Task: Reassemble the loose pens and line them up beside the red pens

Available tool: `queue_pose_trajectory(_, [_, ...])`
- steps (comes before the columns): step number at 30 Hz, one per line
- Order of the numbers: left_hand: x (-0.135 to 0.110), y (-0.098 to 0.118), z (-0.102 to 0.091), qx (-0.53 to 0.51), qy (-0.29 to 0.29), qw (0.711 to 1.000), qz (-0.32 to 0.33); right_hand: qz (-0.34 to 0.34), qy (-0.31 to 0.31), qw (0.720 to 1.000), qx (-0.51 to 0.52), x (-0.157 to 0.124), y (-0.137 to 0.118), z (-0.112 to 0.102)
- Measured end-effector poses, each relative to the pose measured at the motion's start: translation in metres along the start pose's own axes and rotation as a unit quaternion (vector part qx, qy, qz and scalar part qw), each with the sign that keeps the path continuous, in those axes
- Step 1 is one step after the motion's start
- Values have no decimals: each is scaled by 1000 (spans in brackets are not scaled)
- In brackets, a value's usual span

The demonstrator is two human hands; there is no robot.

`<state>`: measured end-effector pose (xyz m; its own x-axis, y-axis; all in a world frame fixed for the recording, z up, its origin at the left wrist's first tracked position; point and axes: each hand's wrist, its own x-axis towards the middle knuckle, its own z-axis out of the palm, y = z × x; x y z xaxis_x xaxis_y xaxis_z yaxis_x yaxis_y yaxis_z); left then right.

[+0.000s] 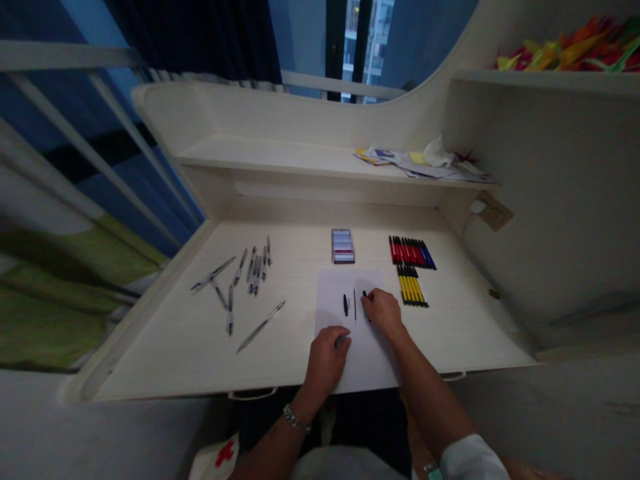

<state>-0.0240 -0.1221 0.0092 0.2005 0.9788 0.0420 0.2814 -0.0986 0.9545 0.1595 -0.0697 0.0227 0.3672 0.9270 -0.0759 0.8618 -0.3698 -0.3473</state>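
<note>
A white sheet of paper (345, 313) lies on the pale wooden desk (150, 347). My right hand (383, 313) rests on it, fingertips on a black pen part (366, 297). Beside that lie a thin black rod (355, 305) and a short black oval piece (345, 305). My left hand (326, 360) sits curled on the paper's lower edge, with a small grey item (341, 341) perhaps at its fingertips. Several transparent pens (255, 273) lie scattered to the left. To the right are red-and-blue pens (413, 253) and yellow-and-black pens (413, 287) in neat rows.
A blurred rectangular object (343, 245) lies on the desk behind the paper. Loose papers (420, 163) sit on the shelf above, and bright folded paper (565, 57) on a higher one. A white rail (90, 143) runs along the left, beyond the desk's edge.
</note>
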Motion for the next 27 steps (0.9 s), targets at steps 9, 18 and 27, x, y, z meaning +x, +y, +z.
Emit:
queue_pose_trajectory(9, [5, 25, 4, -111, 14, 993, -45, -65, -17, 966, 251, -25, -4, -6])
queue_pose_trajectory(18, [4, 17, 12, -212, 0, 973, -91, -108, -39, 939, 323, -46, -9, -5])
queue_pose_trajectory(27, [3, 7, 8, -209, 2, 974, -92, -84, -18, 996, 37, -16, -4, 6])
